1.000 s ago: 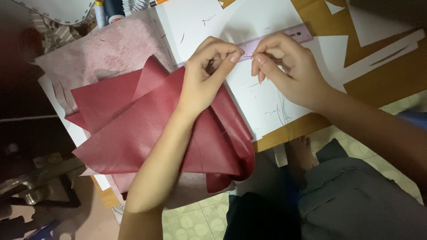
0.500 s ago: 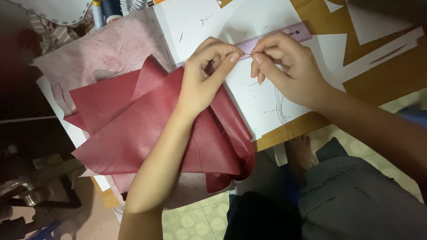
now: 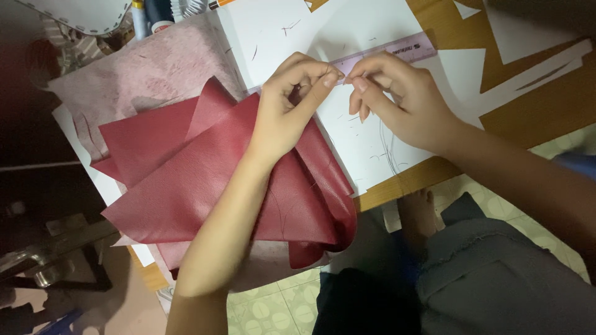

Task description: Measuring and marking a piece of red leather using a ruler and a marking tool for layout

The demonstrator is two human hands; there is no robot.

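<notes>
The translucent pink ruler (image 3: 397, 51) lies on the white paper sheet (image 3: 323, 37), long axis running from 8 to 2 o'clock. Left hand (image 3: 292, 105) and right hand (image 3: 397, 99) meet fingertip to fingertip, both pinching its 8 o'clock end. Dark red leatherette (image 3: 186, 180) spreads at 7 o'clock.

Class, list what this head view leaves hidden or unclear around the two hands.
- What the left hand and right hand pinch: too small, hidden by fingertips.
- Ruler: middle hidden by both hands.
- Red sheets: partly hidden by the left forearm.
- Bottles: cut off by the top edge.
</notes>
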